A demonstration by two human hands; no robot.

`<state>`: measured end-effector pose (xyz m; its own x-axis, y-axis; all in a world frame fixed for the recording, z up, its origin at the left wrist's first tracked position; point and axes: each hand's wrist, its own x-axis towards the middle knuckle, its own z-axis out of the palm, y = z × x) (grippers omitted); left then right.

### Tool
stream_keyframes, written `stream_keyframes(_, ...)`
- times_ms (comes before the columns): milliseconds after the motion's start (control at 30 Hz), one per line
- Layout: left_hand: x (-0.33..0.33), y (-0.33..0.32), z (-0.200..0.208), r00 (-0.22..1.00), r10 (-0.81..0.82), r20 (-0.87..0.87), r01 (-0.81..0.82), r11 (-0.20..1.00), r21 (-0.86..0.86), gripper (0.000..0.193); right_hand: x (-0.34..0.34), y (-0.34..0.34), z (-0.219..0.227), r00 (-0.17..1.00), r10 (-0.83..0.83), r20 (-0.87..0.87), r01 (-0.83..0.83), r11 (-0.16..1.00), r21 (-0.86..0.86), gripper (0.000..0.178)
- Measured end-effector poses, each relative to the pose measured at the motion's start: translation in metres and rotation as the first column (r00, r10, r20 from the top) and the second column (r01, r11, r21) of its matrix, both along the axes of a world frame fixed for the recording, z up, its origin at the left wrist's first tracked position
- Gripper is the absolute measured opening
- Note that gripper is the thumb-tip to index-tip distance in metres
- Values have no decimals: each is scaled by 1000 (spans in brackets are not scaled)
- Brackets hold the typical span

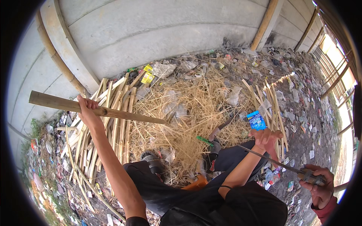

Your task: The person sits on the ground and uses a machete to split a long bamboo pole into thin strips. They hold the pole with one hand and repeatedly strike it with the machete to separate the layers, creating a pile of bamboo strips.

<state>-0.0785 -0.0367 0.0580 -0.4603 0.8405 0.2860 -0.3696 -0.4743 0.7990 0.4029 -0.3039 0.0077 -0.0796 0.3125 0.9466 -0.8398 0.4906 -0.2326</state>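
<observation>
My left hand (87, 107) is closed around a long split bamboo piece (128, 115), raised over the straw with its narrower end to the right. My right hand (263, 137), with a dark band at the wrist, has bent fingers against the lower edge of a blue packet (256, 120). Behind its fingers shows a pinkish part, perhaps another hand. At the right, a co-worker's hand (318, 184) with a red sleeve grips the handle of a long blade (269, 159), which reaches in beside my right forearm.
Split bamboo strips (117, 130) lie piled at left, with more strips (277, 115) at right. Straw-like shavings (196, 101) cover the ground before my feet. A dark blade (226, 123) rests near my shoe, by a green object (204, 140). A concrete wall (162, 26) stands beyond scattered litter.
</observation>
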Motion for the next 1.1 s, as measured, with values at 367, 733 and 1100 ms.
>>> stream_keyframes(367, -9, -4, 11, 1000, 19, -23, -19, 1000, 5, 44, -8, 8, -13, 987, 122, 101, -132, 986, 98, 64)
stream_keyframes(733, 1, -6, 0, 1000, 20, 5, -20, 1000, -11, 44, -91, 77, -52, 949, -206, 239, 308, 437, -845, 69)
stream_keyframes(1100, 4, -9, 3, 1000, 21, -13, -21, 999, -37, 44, -131, 163, -282, 231, 129, 964, 943, -275, -189, 57)
